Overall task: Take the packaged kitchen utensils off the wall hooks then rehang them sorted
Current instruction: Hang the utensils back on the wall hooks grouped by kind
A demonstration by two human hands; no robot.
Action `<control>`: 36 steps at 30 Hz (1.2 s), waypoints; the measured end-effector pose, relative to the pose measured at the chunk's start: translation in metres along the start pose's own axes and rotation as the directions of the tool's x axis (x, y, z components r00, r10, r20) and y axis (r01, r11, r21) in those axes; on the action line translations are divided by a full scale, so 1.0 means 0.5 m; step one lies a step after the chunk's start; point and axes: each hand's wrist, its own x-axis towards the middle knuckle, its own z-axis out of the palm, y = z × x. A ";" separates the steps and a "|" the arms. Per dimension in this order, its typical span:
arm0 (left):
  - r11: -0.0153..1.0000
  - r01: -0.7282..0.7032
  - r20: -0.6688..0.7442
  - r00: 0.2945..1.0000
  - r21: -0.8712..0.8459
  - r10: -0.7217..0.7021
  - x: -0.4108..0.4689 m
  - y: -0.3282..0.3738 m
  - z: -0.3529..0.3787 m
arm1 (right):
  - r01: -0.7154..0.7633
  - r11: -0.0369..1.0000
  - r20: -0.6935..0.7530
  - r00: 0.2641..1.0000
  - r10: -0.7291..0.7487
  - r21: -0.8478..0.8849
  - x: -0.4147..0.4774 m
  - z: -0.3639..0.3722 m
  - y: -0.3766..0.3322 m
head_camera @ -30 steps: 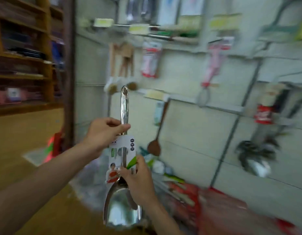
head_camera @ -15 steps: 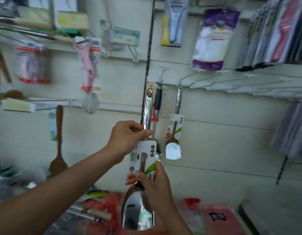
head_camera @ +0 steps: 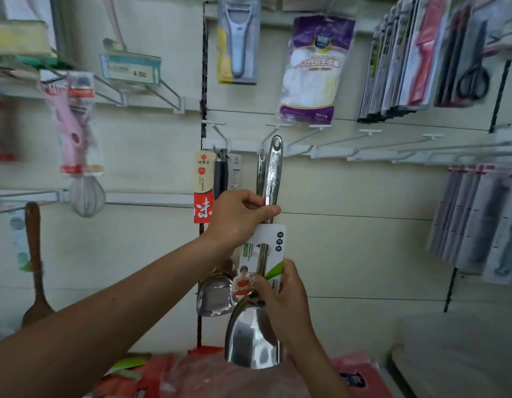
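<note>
A: Where's the steel spatula (head_camera: 273,179)?
B: In both hands, upright in front of the wall panel, centre. Blade down, handle up.
A: Left hand (head_camera: 240,216)?
B: Curled round the handle just above the card sleeve (head_camera: 264,248). Thumb and forefinger pinch the metal.
A: Right hand (head_camera: 286,303)?
B: Lower. Fingers wrapped on the bottom of the card sleeve, where the neck meets the blade. Thumb on the card front.
A: On a hook?
B: The hole at the handle tip sits right at a bare white hook (head_camera: 273,130). Can't tell if it's threaded on or just beside it.
A: Neighbours?
B: Second spatula (head_camera: 214,294) hangs just behind and to the left, same type, with its handle partly hidden. Left of that is a black-handled tool (head_camera: 221,176) with a red-and-cream label (head_camera: 203,191).
A: Above?
B: Peeler pack (head_camera: 237,38) and purple bag (head_camera: 312,70) on the upper row. Far left: whisk (head_camera: 86,193), wooden spatula (head_camera: 36,268), price tag (head_camera: 129,68) reading 4.50. Right: stacked carded packs (head_camera: 407,58), blurred.
</note>
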 end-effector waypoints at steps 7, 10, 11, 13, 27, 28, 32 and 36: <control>1.000 0.011 -0.021 1.000 -0.018 -0.011 0.021 -0.017 0.015 | -0.011 0.999 -0.008 1.000 0.010 -0.046 0.029 -0.004 0.022; 1.000 -0.004 -0.017 1.000 -0.020 0.004 0.023 -0.025 0.014 | -0.022 0.999 -0.004 1.000 0.022 -0.034 0.036 -0.001 0.031; 1.000 -0.010 -0.017 1.000 -0.021 0.009 0.021 -0.027 0.013 | -0.029 0.999 0.001 1.000 0.029 -0.033 0.037 0.000 0.033; 1.000 -0.021 -0.012 1.000 -0.021 0.021 0.019 -0.031 0.013 | -0.036 0.998 0.008 0.999 0.036 -0.045 0.036 0.001 0.037; 0.996 -0.012 -0.002 1.000 -0.094 0.012 0.027 -0.043 0.023 | -0.018 1.000 0.108 0.994 0.016 0.015 0.043 -0.033 0.042; 0.996 -0.007 -0.008 1.000 -0.088 0.006 0.034 -0.044 0.024 | -0.026 0.998 0.111 0.994 0.020 0.051 0.044 -0.031 0.043; 0.997 0.046 -0.006 0.999 -0.066 -0.046 0.062 -0.061 0.027 | -0.011 0.994 0.137 0.991 -0.004 0.108 0.047 -0.019 0.048; 0.999 0.044 -0.028 0.999 -0.006 -0.044 0.108 -0.084 0.043 | -0.022 0.999 0.109 0.994 0.019 0.029 0.103 -0.005 0.087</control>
